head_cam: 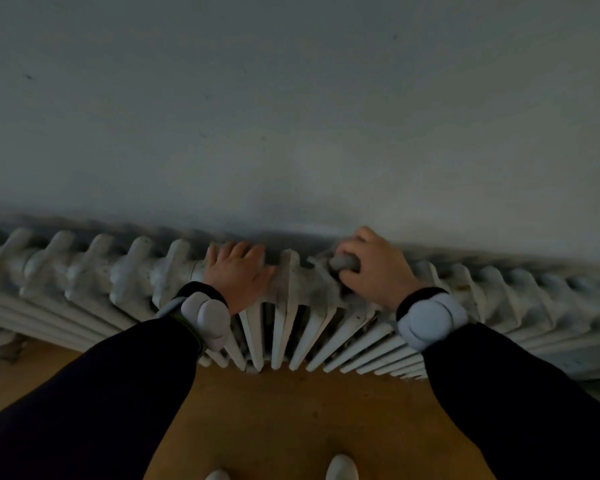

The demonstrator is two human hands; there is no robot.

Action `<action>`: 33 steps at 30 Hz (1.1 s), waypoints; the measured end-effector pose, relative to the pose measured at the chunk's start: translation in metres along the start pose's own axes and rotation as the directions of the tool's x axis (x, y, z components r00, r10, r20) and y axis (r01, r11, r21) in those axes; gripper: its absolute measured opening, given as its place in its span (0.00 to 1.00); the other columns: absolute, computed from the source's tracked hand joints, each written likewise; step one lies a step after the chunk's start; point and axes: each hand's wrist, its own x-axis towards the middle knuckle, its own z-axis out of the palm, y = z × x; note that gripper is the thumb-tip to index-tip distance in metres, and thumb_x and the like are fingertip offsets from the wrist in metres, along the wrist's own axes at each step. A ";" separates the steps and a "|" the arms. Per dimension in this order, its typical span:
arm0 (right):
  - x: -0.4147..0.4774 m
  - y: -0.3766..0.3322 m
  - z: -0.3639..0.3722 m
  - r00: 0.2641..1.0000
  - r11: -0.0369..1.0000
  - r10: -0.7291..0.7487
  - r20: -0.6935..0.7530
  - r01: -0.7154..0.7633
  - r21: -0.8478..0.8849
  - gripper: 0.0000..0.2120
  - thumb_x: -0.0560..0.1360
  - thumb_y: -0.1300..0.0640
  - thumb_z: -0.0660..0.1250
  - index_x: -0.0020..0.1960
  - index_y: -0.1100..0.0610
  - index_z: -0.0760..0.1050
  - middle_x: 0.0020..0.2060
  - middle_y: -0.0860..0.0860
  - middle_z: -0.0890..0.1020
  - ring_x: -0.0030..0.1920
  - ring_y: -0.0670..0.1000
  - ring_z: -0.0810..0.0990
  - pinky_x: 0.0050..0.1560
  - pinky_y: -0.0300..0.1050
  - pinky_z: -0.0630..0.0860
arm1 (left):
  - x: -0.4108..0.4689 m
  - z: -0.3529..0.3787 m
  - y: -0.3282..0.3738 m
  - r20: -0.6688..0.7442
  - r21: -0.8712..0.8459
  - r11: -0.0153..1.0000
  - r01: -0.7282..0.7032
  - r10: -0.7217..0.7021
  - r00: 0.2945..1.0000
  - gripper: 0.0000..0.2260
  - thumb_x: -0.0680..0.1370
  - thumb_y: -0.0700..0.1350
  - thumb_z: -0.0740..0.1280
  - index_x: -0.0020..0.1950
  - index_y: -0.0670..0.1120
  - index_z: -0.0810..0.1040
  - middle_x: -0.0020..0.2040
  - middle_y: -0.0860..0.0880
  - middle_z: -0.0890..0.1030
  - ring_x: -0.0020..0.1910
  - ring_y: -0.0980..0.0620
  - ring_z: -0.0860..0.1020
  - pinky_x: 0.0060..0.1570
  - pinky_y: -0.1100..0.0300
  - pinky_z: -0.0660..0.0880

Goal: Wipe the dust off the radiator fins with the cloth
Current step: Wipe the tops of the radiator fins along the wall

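Note:
A long white cast-iron radiator (94, 271) with many upright fins runs along the wall below me, dusty and stained on top. My left hand (238, 271) lies flat on its top, fingers spread over the fins toward the wall. My right hand (371, 268) grips a bunched grey cloth (343, 262) and presses it onto the tops of the fins just right of centre. Part of the cloth is hidden under the fingers. Both wrists carry pale strapped-on devices over dark sleeves.
A plain grey-white wall (291, 116) rises directly behind the radiator. Wooden floor (291, 417) lies below, with the tips of my two light shoes (342, 467) at the bottom edge. The radiator extends past both sides of the view.

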 end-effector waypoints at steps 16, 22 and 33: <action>0.014 -0.025 0.051 0.969 0.962 0.247 -0.023 -0.248 -0.116 0.11 0.73 0.52 0.65 0.54 0.54 0.70 0.55 0.55 0.68 0.55 0.58 0.70 0.48 0.47 0.65 | -0.011 0.001 -0.041 0.102 0.097 0.995 0.019 -0.029 0.994 0.41 0.67 0.67 0.31 0.76 0.54 0.58 0.78 0.45 0.48 0.76 0.43 0.49 0.74 0.45 0.41; -0.012 -0.034 0.062 0.968 0.961 0.235 -0.083 -0.245 -0.130 0.11 0.70 0.53 0.67 0.51 0.55 0.73 0.50 0.54 0.70 0.49 0.57 0.71 0.43 0.43 0.62 | -0.012 -0.001 -0.041 0.142 0.088 0.996 -0.005 -0.008 0.990 0.25 0.80 0.61 0.47 0.76 0.54 0.57 0.78 0.46 0.45 0.76 0.43 0.46 0.73 0.46 0.40; -0.045 -0.045 0.050 0.978 0.991 0.122 0.169 -0.111 -0.078 0.17 0.69 0.45 0.60 0.51 0.54 0.76 0.44 0.47 0.66 0.42 0.50 0.69 0.41 0.40 0.63 | -0.006 -0.016 -0.050 0.197 0.121 0.990 -0.075 0.050 0.979 0.30 0.78 0.66 0.46 0.77 0.55 0.53 0.78 0.45 0.48 0.76 0.42 0.47 0.74 0.45 0.43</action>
